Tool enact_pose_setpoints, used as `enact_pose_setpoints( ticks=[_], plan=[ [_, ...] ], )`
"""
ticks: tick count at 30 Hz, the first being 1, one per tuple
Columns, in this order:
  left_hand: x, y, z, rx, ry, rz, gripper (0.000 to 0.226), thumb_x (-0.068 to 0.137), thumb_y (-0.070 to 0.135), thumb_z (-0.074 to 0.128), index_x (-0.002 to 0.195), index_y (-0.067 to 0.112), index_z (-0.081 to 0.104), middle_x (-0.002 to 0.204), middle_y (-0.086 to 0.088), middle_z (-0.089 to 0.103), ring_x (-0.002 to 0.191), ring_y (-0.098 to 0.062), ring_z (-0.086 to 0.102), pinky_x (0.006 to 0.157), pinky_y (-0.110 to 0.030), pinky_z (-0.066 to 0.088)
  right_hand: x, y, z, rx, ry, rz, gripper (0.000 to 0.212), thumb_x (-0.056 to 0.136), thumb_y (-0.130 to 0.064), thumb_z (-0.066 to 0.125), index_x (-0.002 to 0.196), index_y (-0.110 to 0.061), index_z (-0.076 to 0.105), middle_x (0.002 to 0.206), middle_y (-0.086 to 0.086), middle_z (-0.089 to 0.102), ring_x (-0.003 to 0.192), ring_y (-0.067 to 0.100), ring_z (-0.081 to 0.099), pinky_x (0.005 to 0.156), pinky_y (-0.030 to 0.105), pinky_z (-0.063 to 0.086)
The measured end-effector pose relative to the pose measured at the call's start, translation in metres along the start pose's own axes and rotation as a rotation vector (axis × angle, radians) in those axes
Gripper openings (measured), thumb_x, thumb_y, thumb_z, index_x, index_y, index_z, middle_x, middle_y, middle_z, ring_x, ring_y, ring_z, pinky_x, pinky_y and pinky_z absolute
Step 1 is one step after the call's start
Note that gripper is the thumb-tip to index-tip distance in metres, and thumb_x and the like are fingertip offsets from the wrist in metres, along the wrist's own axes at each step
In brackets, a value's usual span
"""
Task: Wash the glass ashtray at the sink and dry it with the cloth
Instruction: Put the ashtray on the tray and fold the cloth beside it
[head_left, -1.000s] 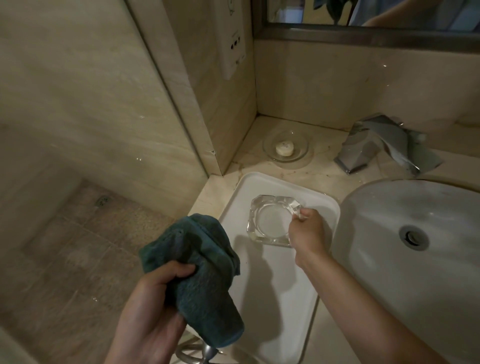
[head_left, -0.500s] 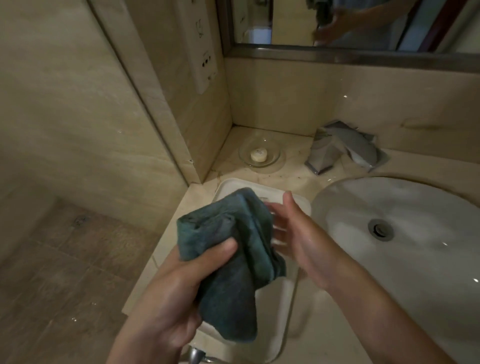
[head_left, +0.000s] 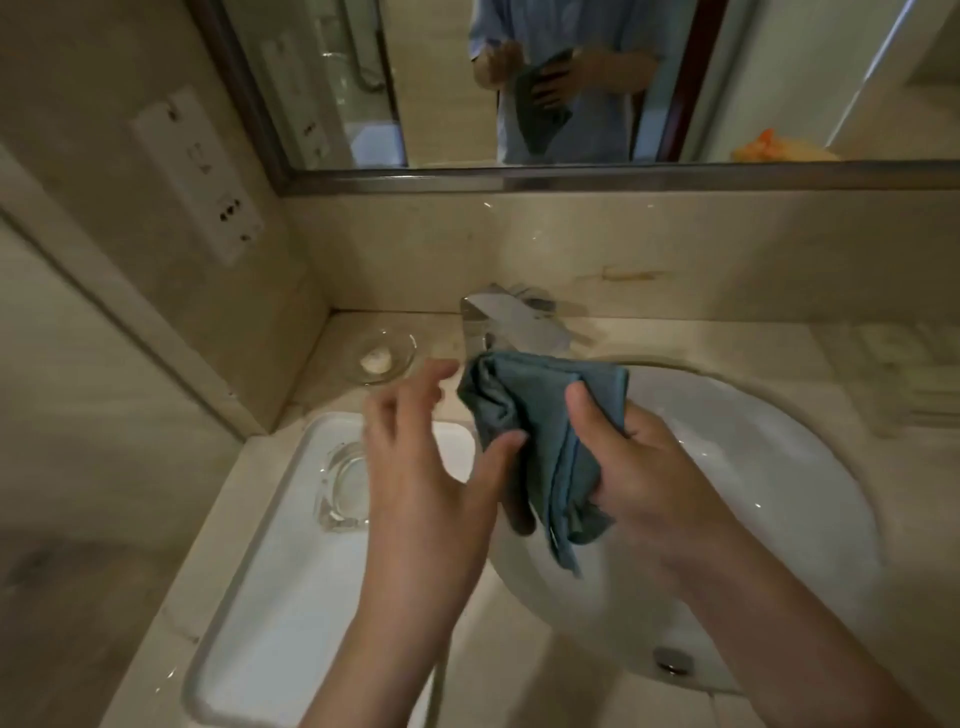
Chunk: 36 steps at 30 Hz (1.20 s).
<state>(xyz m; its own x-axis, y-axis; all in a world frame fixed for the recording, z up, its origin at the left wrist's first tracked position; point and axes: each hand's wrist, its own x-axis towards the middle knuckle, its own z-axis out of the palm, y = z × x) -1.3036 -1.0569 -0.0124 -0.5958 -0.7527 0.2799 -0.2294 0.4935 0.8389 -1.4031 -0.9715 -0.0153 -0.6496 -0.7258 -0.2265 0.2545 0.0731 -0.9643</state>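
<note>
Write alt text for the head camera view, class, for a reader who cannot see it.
Over a white sink, the right hand grips a teal cloth while the open left hand touches it with its thumb. A glass ashtray sits on a white tray to the left, partly hidden behind the left hand.

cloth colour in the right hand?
Dark teal blue-green, plain, no pattern. The cloth shows best in the head view, gripped by the right hand.
</note>
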Motion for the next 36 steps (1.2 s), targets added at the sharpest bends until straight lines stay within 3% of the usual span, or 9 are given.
enact_pose_setpoints(
  ticks=[3,6,13,17,21,26,30,33,36],
  plan=[
    [-0.003,0.016,0.019,-0.129,-0.178,-0.037,0.054,0.062,0.057,0.06,0.112,0.046,0.044,0.109,0.024,0.045,0.104,0.017,0.045,0.09,-0.007,0.042,-0.004,-0.007,-0.015,0.09,0.011,0.012,0.042,0.07,-0.047,0.048,0.096,-0.022,0.068,0.095,0.001,0.075,0.093,0.016,0.069,0.083,0.037,0.052],
    [-0.001,0.019,0.033,-0.126,-0.182,-0.018,0.06,0.065,0.044,0.071,0.117,0.041,0.042,0.107,0.026,0.039,0.101,0.025,0.039,0.089,0.001,0.037,-0.009,-0.009,-0.027,0.101,0.01,0.029,0.047,0.07,-0.05,0.047,0.103,-0.022,0.067,0.099,0.002,0.074,0.096,0.02,0.069,0.088,0.045,0.051],
    [0.017,0.015,0.026,-0.413,-0.17,-0.189,0.043,0.082,0.004,0.063,0.105,0.039,0.057,0.111,0.011,0.061,0.097,0.009,0.059,0.076,-0.008,0.051,-0.013,-0.02,-0.054,0.183,-0.047,0.028,0.045,0.071,-0.046,0.047,0.101,-0.019,0.067,0.095,-0.001,0.075,0.092,0.015,0.07,0.08,0.035,0.054],
    [0.028,0.014,0.006,-0.454,-0.189,-0.227,0.038,0.086,0.006,0.056,0.101,0.041,0.06,0.089,0.01,0.074,0.085,0.0,0.067,0.063,-0.01,0.052,-0.009,-0.027,-0.07,0.214,-0.092,0.003,0.041,0.075,-0.043,0.046,0.102,-0.02,0.067,0.101,0.001,0.074,0.096,0.016,0.069,0.078,0.034,0.058],
    [0.041,0.019,-0.004,-0.478,-0.185,-0.194,0.032,0.086,0.004,0.053,0.1,0.032,0.062,0.085,0.008,0.073,0.086,-0.007,0.069,0.071,-0.019,0.057,-0.006,-0.034,-0.08,0.136,-0.113,-0.038,0.036,0.075,-0.041,0.047,0.093,-0.019,0.069,0.097,-0.002,0.075,0.093,0.014,0.07,0.081,0.035,0.056],
    [0.045,0.023,0.008,-0.534,-0.111,-0.168,0.033,0.089,0.001,0.052,0.087,0.033,0.059,0.085,0.008,0.067,0.078,-0.006,0.066,0.066,-0.019,0.054,0.0,-0.039,-0.077,0.117,-0.079,-0.101,0.037,0.073,-0.041,0.05,0.095,-0.017,0.068,0.095,-0.002,0.074,0.092,0.015,0.069,0.085,0.041,0.053],
    [0.037,0.016,0.033,-0.547,0.008,-0.355,0.019,0.09,0.009,0.053,0.093,0.026,0.045,0.093,0.006,0.059,0.07,-0.006,0.058,0.054,-0.016,0.048,0.002,-0.043,-0.063,0.079,-0.114,-0.136,0.035,0.072,-0.039,0.053,0.093,-0.015,0.068,0.092,0.0,0.074,0.09,0.014,0.07,0.08,0.031,0.055],
    [0.024,0.006,0.051,-0.608,-0.031,-0.535,0.013,0.09,0.014,0.055,0.092,0.018,0.042,0.083,-0.002,0.057,0.066,-0.013,0.052,0.049,-0.018,0.042,0.008,-0.048,-0.051,-0.043,-0.103,-0.163,0.034,0.076,-0.042,0.06,0.089,-0.012,0.068,0.088,0.003,0.074,0.087,0.016,0.07,0.081,0.034,0.055],
    [0.015,-0.002,0.056,-0.709,-0.246,-0.671,0.023,0.093,0.022,0.05,0.102,0.003,0.057,0.095,-0.014,0.067,0.085,-0.026,0.064,0.069,-0.031,0.05,0.015,-0.064,-0.047,-0.251,-0.061,-0.263,0.044,0.08,-0.043,0.06,0.082,0.001,0.061,0.085,0.022,0.067,0.081,0.036,0.066,0.079,0.048,0.052]
  ],
)
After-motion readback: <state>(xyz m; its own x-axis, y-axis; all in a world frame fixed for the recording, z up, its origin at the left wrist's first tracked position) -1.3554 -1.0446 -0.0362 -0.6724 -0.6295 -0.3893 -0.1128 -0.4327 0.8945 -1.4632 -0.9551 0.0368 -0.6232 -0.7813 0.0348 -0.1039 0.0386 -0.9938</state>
